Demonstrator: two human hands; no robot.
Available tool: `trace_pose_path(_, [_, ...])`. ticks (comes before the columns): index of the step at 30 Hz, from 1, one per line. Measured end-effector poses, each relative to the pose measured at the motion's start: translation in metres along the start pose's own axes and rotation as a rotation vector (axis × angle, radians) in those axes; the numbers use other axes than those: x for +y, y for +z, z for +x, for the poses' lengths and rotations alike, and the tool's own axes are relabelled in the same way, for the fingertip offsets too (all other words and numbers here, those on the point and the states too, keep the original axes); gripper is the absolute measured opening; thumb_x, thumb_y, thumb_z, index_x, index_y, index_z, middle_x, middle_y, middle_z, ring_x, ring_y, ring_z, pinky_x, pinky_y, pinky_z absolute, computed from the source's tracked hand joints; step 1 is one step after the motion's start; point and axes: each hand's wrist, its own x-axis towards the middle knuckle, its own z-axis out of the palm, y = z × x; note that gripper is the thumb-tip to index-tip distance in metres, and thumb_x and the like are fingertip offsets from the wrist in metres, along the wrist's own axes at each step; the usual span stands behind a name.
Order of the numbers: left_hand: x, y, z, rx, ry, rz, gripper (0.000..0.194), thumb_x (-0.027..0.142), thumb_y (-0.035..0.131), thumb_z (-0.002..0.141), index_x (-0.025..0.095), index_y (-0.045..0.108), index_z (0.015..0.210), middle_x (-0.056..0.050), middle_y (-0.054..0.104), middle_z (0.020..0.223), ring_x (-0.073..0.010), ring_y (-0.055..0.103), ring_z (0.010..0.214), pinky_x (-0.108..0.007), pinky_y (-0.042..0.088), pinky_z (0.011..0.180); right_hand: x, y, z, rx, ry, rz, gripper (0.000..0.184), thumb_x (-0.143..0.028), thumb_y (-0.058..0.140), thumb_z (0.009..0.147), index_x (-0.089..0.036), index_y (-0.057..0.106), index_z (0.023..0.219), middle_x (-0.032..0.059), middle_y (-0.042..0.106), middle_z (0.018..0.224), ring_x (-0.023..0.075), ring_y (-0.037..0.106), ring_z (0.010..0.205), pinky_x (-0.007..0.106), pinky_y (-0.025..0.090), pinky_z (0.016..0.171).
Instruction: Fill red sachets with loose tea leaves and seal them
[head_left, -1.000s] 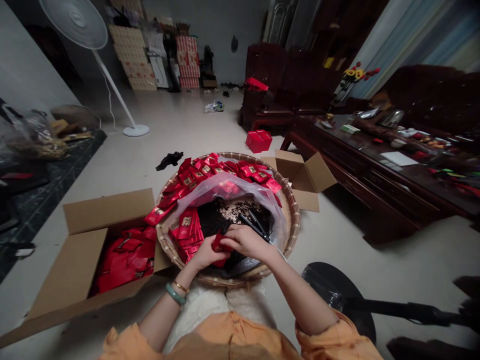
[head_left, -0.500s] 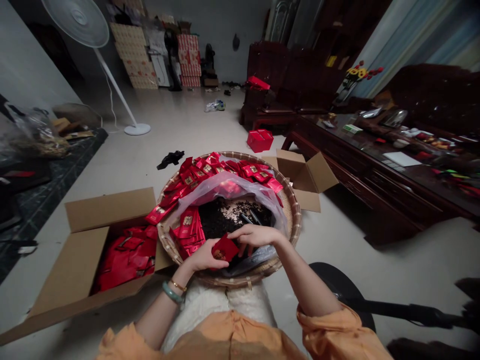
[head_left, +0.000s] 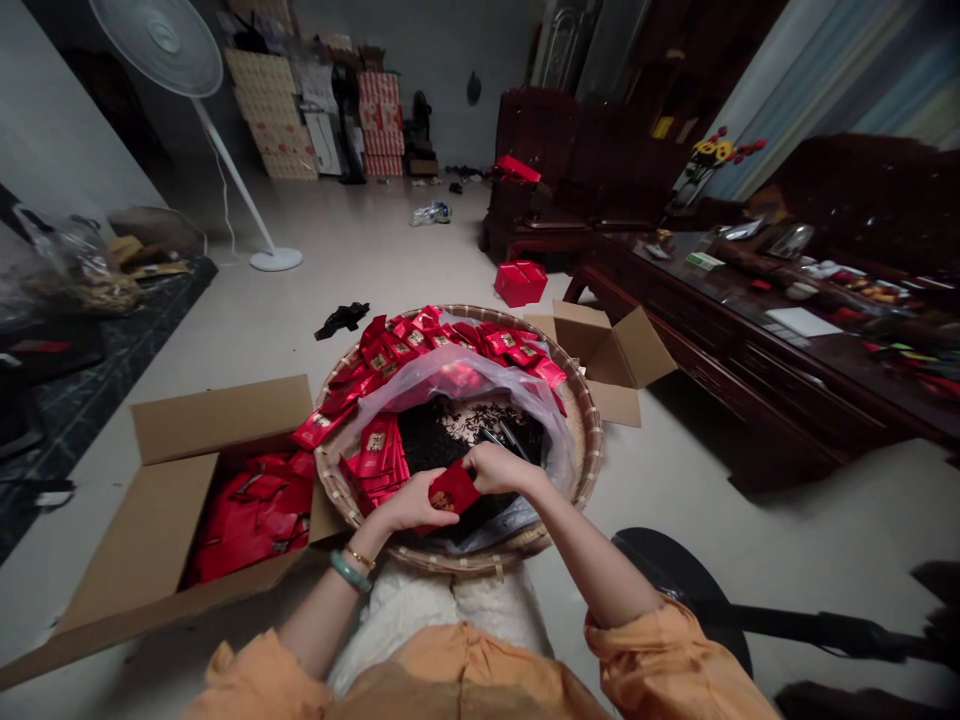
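Note:
My left hand (head_left: 416, 503) grips a small red packet (head_left: 454, 488) over the near part of a round woven basket (head_left: 592, 440). My right hand (head_left: 498, 468) is closed at the packet's right edge, its fingertips partly hidden. Under both hands, clear plastic sheeting (head_left: 559, 425) lines the basket and holds dark, twisted loose leaves that look like tea (head_left: 427, 435). Two slim metal tools (head_left: 511, 437) lie on the leaves, just beyond my right hand. A stack of flat red packets (head_left: 377, 455) stands left of the leaves. More red packets (head_left: 416, 340) lie along the far rim.
At the left, an open cardboard box (head_left: 169, 520) is full of red packets. Another open box (head_left: 619, 350) stands behind the basket on the right, near a dark wooden table (head_left: 675, 300). A black round base with a pole (head_left: 682, 590) is at my right. A white fan (head_left: 276, 259) stands farther off.
My right hand has drawn its spread fingers together and moved up to the red packet's right edge. My left hand still holds the packet, shifted slightly right.

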Motion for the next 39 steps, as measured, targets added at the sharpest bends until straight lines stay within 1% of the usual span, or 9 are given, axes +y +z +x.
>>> trace_pose_path(4, [-0.003, -0.001, 0.003, 0.036, 0.009, 0.094, 0.047, 0.028, 0.073, 0.058, 0.011, 0.059, 0.099, -0.002, 0.064, 0.087, -0.0158, 0.057, 0.076, -0.027, 0.046, 0.071, 0.008, 0.0, 0.004, -0.025, 0.005, 0.087, 0.022, -0.025, 0.069, 0.064, -0.017, 0.074, 0.084, 0.0048, 0.073, 0.074, 0.0174, 0.063, 0.067, 0.02, 0.039, 0.057])
trace_pose_path(12, [-0.009, 0.001, 0.004, 0.107, 0.021, 0.219, 0.045, 0.032, 0.073, 0.057, 0.013, 0.059, 0.094, 0.001, 0.062, 0.079, -0.0135, 0.054, 0.068, -0.023, 0.044, 0.063, 0.007, 0.005, 0.003, 0.041, 0.001, 0.065, 0.017, -0.017, 0.065, 0.066, -0.014, 0.074, 0.08, 0.0027, 0.069, 0.064, 0.0135, 0.058, 0.061, 0.019, 0.036, 0.056])
trace_pose_path(17, [-0.012, -0.003, 0.003, 0.133, 0.041, 0.156, 0.049, 0.029, 0.072, 0.059, 0.014, 0.057, 0.103, -0.002, 0.065, 0.09, -0.0167, 0.059, 0.08, -0.028, 0.047, 0.074, 0.017, -0.013, -0.006, 0.112, -0.009, 0.13, 0.013, -0.017, 0.063, 0.067, -0.012, 0.073, 0.074, -0.0024, 0.062, 0.055, 0.0086, 0.05, 0.053, 0.017, 0.033, 0.052])
trace_pose_path(22, [-0.017, -0.004, 0.001, 0.248, 0.058, 0.111, 0.048, 0.029, 0.073, 0.06, 0.013, 0.056, 0.103, -0.004, 0.066, 0.094, -0.0184, 0.061, 0.084, -0.031, 0.049, 0.078, 0.023, -0.033, -0.018, 0.274, 0.082, 0.153, 0.013, -0.014, 0.06, 0.071, -0.013, 0.071, 0.077, -0.0008, 0.066, 0.064, 0.0099, 0.056, 0.059, 0.018, 0.038, 0.057])
trace_pose_path(25, [-0.022, -0.003, -0.001, 0.373, 0.057, 0.148, 0.043, 0.034, 0.074, 0.06, 0.013, 0.059, 0.094, -0.004, 0.066, 0.085, -0.0177, 0.06, 0.077, -0.031, 0.05, 0.073, 0.011, -0.037, -0.026, 0.412, 0.081, 0.142, 0.016, -0.02, 0.061, 0.075, -0.016, 0.07, 0.088, 0.0029, 0.069, 0.081, 0.0134, 0.06, 0.07, 0.022, 0.043, 0.065])
trace_pose_path(27, [-0.021, -0.002, -0.002, 0.422, 0.099, 0.164, 0.041, 0.035, 0.074, 0.06, 0.013, 0.061, 0.092, -0.004, 0.067, 0.083, -0.0175, 0.061, 0.076, -0.031, 0.05, 0.073, -0.003, -0.036, -0.032, 0.458, -0.014, 0.143, 0.019, -0.024, 0.061, 0.078, -0.018, 0.068, 0.094, 0.0049, 0.068, 0.092, 0.0154, 0.061, 0.08, 0.025, 0.045, 0.073])
trace_pose_path(32, [-0.008, -0.003, -0.006, 0.412, 0.27, 0.177, 0.031, 0.035, 0.07, 0.068, 0.017, 0.066, 0.092, -0.005, 0.068, 0.087, -0.0153, 0.06, 0.071, -0.028, 0.049, 0.066, -0.035, -0.029, -0.046, 0.375, -0.273, 0.091, 0.018, -0.03, 0.062, 0.081, -0.021, 0.068, 0.095, 0.0045, 0.063, 0.097, 0.0155, 0.057, 0.091, 0.027, 0.044, 0.081])
trace_pose_path(36, [-0.002, -0.003, -0.009, 0.417, 0.305, 0.188, 0.029, 0.036, 0.067, 0.07, 0.019, 0.067, 0.094, -0.005, 0.069, 0.087, -0.0132, 0.057, 0.064, -0.025, 0.047, 0.059, -0.045, -0.02, -0.05, 0.331, -0.257, -0.129, 0.022, -0.033, 0.056, 0.085, -0.023, 0.065, 0.102, 0.0047, 0.061, 0.096, 0.0158, 0.054, 0.088, 0.026, 0.043, 0.075])
trace_pose_path(39, [-0.005, -0.001, -0.008, 0.433, 0.243, 0.207, 0.034, 0.038, 0.069, 0.067, 0.018, 0.067, 0.095, -0.002, 0.067, 0.075, -0.0118, 0.053, 0.056, -0.025, 0.045, 0.056, -0.047, -0.012, -0.045, 0.315, -0.197, -0.289, 0.023, -0.035, 0.052, 0.087, -0.022, 0.066, 0.1, 0.0057, 0.061, 0.092, 0.0168, 0.053, 0.085, 0.026, 0.041, 0.071])
